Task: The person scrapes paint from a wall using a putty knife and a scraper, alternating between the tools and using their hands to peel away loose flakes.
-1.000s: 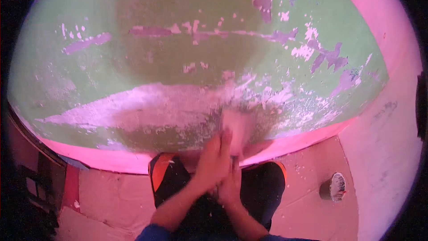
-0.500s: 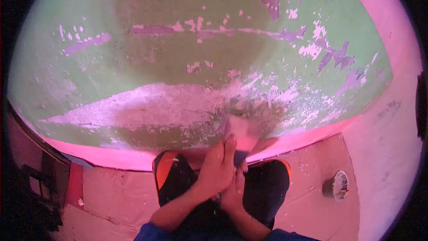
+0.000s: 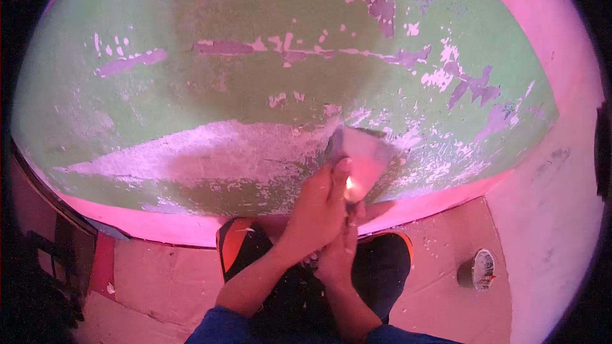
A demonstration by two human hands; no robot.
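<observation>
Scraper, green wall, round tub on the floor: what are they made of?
Scraper: blade probably smooth metal, given its bright glint.
Green wall: painted, matte-looking; coat flaking off a paler layer, base material unclear.
Tub: plastic or metal, can't tell; whitish residue inside.

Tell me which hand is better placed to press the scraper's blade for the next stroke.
Probably the left hand: its thumb reaches up to the scraper, while the right hand sits lower, farther from the blade.
</observation>
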